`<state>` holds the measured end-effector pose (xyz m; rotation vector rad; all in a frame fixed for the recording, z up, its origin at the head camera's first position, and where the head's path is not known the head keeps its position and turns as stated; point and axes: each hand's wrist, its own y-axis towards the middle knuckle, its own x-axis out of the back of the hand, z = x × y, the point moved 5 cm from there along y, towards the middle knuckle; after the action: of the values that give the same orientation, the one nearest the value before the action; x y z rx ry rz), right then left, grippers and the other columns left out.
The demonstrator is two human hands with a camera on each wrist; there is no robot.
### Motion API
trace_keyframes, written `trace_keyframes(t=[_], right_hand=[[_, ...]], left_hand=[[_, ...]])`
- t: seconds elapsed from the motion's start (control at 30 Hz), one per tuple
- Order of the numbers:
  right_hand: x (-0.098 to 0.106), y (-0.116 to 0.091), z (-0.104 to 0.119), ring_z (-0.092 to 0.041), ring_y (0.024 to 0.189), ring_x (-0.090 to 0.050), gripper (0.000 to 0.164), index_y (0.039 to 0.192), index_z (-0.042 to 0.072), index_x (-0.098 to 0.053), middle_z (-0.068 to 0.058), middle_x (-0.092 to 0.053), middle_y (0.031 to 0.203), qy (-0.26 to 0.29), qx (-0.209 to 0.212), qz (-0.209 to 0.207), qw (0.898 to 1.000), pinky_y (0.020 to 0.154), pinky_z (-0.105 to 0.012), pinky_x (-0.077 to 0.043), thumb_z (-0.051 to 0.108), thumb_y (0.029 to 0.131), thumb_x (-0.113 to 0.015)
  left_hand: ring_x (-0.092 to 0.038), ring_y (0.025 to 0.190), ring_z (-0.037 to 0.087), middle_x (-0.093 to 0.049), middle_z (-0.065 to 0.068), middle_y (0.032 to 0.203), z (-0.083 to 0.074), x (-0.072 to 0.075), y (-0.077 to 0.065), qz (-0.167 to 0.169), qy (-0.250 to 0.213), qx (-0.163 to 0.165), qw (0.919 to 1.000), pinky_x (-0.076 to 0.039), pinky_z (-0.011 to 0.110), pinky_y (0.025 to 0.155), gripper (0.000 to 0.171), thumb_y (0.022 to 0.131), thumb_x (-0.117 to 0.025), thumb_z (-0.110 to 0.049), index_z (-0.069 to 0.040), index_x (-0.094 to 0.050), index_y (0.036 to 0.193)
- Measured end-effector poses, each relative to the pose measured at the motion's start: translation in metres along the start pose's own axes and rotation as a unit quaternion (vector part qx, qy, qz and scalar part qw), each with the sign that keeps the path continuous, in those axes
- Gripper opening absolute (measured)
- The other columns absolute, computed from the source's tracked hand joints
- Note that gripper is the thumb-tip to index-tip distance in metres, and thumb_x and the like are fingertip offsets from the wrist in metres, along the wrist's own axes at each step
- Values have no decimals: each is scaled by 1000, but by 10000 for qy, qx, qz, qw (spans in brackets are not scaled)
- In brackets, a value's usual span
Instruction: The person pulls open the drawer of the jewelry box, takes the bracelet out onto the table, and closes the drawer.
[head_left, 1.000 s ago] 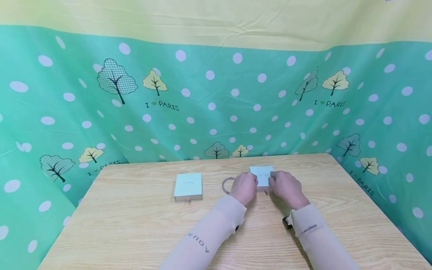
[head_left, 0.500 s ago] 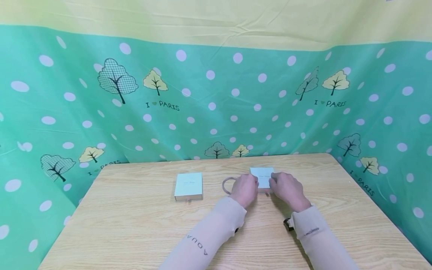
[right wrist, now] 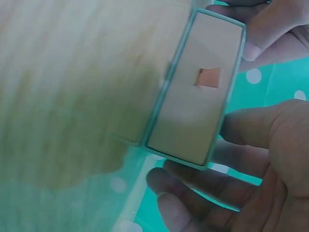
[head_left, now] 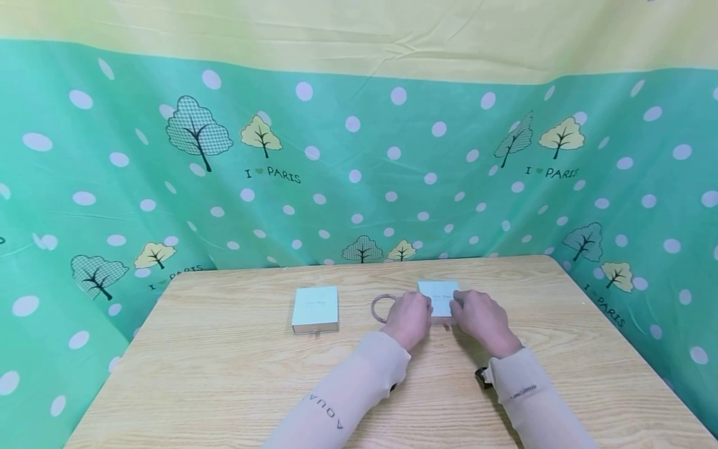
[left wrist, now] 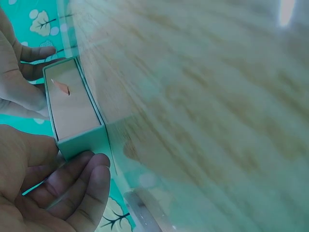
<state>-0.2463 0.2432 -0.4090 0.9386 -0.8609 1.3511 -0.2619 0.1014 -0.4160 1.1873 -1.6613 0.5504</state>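
A pale blue drawer box (head_left: 439, 293) lies flat at the right back of the table, its printed lid up. My left hand (head_left: 410, 317) holds its left side, thumb and fingers bent against the edge. On the opposite side my right hand (head_left: 482, 319) grips it. The wrist views show the box's front: a beige drawer face (left wrist: 75, 104) inside the sleeve, with a small orange-brown pull tab (right wrist: 209, 77). The drawer looks pushed in. Beside my left hand lies a greyish-purple ring (head_left: 374, 308), partly hidden by that hand.
A second, similar pale blue box (head_left: 315, 307) stands farther left, with a small tab at its front. The wooden table (head_left: 224, 374) reaches back to a green dotted curtain (head_left: 314, 206), which also hangs along both sides.
The held box has come slightly nearer to me, both hands moving with it. The other box and the ring stay where they were; the head view has shifted a little.
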Motion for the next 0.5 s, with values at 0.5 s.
trace_keyframes(t=[0.5], right_hand=[[0, -6, 2, -15, 45, -39, 44, 129, -6, -54, -12, -58, 73, 105, -14, 182, 9998, 40, -30, -36, 21, 96, -47]], left_hand=[[-59, 62, 7, -67, -2, 79, -2, 0, -6, 31, -30, -70, 10000, -46, 17, 54, 16, 94, -60, -18, -13, -73, 89]])
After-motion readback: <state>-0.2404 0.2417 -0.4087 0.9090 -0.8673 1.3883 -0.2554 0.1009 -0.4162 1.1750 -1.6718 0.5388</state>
